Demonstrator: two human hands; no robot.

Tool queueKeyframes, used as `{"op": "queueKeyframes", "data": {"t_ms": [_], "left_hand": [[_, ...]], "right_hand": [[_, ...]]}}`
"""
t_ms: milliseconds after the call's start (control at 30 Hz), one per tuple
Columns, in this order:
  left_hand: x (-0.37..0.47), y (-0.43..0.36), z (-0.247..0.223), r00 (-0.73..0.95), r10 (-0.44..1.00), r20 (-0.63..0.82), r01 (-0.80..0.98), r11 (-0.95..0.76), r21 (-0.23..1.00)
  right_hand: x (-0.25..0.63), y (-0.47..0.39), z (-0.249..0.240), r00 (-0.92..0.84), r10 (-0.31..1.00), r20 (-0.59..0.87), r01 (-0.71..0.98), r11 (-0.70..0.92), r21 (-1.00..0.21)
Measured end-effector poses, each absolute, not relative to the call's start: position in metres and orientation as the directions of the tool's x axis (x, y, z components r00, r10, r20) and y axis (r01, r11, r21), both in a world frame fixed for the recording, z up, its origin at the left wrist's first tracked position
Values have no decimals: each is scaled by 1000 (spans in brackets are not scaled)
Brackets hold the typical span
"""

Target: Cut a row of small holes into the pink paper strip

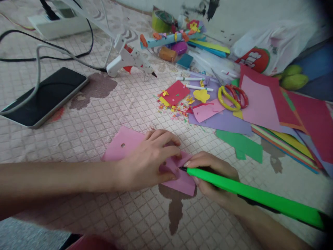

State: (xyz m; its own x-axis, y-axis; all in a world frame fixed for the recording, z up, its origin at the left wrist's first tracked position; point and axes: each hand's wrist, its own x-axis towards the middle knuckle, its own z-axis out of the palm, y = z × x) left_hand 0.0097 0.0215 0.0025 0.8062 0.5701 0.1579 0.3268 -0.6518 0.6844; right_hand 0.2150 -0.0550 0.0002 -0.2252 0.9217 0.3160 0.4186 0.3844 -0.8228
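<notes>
A pink paper sheet [130, 139] with small dark-rimmed holes or marks lies on the patterned tablecloth at the lower centre. My left hand [153, 158] rests on it, palm down, with the fingers spread and slightly bent. Between the fingers of my right hand [215, 173] is a bright green pen [234, 187], its dark tip touching or just above the paper near my left thumb. The right hand's fingers are wrapped round the pen near that tip, beside the sheet's right edge.
A phone [49, 93] with a cable lies at left, below a power strip [57, 26]. A glue gun [130, 59] is at upper centre. Scissors [229, 99], paper scraps, coloured sheets [260, 100] and a plastic bag [275, 45] crowd the right side.
</notes>
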Motion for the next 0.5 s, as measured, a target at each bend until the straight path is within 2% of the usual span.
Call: {"op": "queueKeyframes", "data": {"t_ms": [500], "left_hand": [[9, 21, 3, 809, 569, 149, 331, -649, 684]], "right_hand": [[215, -55, -1, -224, 924, 311, 464, 382, -800]]}}
